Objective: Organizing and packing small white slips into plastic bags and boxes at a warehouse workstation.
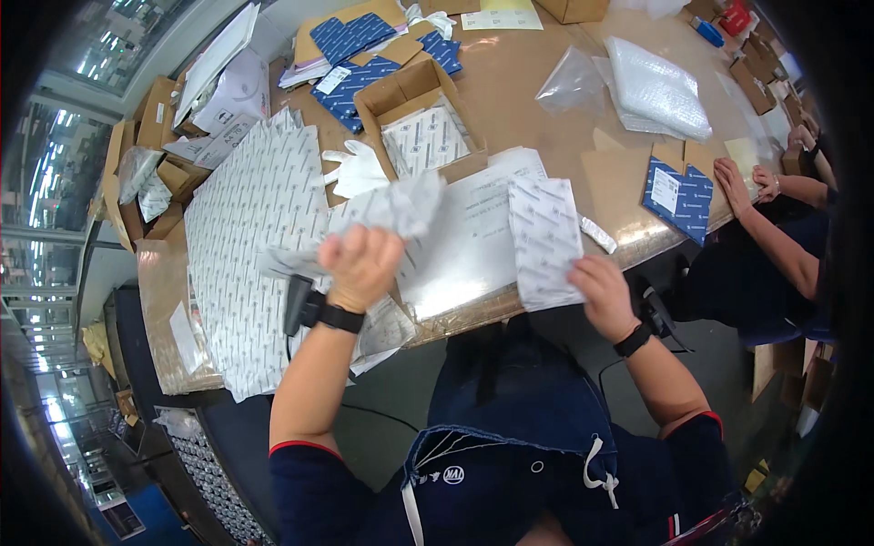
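Note:
My left hand, smeared by motion, has its fingers curled on a piece of white printed wrapping paper. Whether anything is wrapped inside that paper, I cannot tell. A flat, paper-wrapped packet stands out over the table's front edge, and my right hand grips its lower right corner. Beneath the left hand spreads a stack of printed wrapping paper sheets. Between the two hands lies a white printed document in a clear sleeve. A small white wrapped piece rests just right of the packet.
An open cardboard box holds wrapped packets; a white glove lies beside it. Blue folded cartons sit at the back, bubble wrap at the back right. A co-worker's hands rest near another blue carton.

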Demonstrator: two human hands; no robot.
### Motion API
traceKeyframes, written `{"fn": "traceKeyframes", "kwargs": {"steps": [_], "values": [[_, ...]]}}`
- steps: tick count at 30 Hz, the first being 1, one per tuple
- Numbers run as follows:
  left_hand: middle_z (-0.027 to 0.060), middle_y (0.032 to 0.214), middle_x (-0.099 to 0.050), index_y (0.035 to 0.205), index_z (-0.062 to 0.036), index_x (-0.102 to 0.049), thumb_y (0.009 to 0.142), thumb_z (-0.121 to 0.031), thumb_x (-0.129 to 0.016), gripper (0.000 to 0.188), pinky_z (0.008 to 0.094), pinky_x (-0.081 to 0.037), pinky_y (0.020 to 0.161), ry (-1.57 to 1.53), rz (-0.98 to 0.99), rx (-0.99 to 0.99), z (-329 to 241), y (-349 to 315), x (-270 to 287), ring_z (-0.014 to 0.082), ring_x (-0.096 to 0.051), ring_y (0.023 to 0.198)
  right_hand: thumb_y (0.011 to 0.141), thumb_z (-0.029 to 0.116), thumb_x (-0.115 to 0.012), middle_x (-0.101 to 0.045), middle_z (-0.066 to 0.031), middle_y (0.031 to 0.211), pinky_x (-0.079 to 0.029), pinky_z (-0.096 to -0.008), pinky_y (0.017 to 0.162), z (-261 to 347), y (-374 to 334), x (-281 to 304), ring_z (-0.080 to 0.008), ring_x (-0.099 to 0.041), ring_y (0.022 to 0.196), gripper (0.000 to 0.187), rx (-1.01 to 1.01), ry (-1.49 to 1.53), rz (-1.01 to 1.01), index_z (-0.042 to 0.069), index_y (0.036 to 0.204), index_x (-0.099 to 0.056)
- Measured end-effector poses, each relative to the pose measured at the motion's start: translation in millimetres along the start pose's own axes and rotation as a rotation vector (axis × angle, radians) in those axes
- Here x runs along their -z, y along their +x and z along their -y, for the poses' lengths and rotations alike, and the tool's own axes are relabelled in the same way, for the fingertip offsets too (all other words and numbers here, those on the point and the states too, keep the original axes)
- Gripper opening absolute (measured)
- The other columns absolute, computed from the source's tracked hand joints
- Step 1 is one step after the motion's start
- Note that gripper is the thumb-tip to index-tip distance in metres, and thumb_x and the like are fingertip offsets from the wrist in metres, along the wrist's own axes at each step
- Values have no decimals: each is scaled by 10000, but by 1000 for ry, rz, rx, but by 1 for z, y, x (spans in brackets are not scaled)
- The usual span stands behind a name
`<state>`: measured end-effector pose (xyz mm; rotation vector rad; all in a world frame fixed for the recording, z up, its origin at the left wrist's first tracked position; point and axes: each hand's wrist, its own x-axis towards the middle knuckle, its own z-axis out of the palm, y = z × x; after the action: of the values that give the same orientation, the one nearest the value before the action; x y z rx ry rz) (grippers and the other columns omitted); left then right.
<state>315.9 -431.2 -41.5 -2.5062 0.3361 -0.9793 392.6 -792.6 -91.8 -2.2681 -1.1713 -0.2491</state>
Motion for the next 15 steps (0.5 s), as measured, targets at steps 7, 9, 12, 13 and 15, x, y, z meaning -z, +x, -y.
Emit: {"fn": "traceKeyframes", "kwargs": {"steps": [7,9,12,13,15], "values": [[-1,854,-515,845,-167,-535,726,-217,-560,132,459,-259,897,-244,545,35,-93,-79,9,207,-469,980,650,-10,-575,-573,-94,1064,-441,-378,867,-4,-21,-12,-294,-529,1024,286,26,26,223,77,922,-596],[25,875,-517,884,-139,-535,731,-218,-577,177,479,-247,929,-312,602,158,-98,-65,18,228,-462,985,655,-5,-577,-580,-89,1058,-442,-371,871,-6,-17,-7,-290,-534,1020,287,25,42,245,79,929,-597],[91,955,-511,1017,-68,-521,723,-257,-639,369,542,-181,996,-453,732,316,-92,-36,30,277,-435,1049,658,-3,-577,-594,-91,1027,-451,-365,841,-8,-6,-2,-285,-553,980,290,41,88,271,75,936,-597],[100,996,-508,1050,-66,-515,724,-252,-638,395,545,-185,992,-479,702,312,-91,-29,30,282,-426,1076,660,-8,-574,-598,-92,1011,-455,-367,821,-8,-2,0,-285,-560,958,289,30,122,296,73,935,-599],[109,1037,-504,1083,-64,-509,726,-247,-637,421,548,-189,988,-496,673,317,-94,-24,31,287,-418,1104,662,-14,-571,-602,-92,996,-459,-368,801,-8,3,1,-284,-566,935,287,29,162,322,71,935,-601]]}}
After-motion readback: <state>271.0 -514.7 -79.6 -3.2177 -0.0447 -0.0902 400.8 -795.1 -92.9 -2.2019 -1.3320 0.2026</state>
